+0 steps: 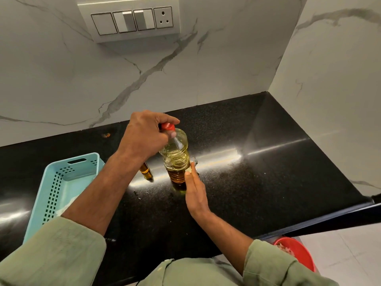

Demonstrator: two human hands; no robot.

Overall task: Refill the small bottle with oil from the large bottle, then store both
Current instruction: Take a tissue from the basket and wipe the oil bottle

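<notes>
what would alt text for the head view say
A person's left hand grips the red cap of a large oil bottle standing on a black counter, while the right hand rests flat against its base. A small bottle stands just left, beside a light blue basket.

Large oil bottle [176, 156] upright on countertop [257, 172], taken as landmark. Small bottle [146, 171] just left of it, partly hidden behind forearm. Perforated basket [59, 186] further left, on countertop. Switch panel [132, 20] on wall behind. Bucket [296, 252] on floor, right and nearer.
</notes>
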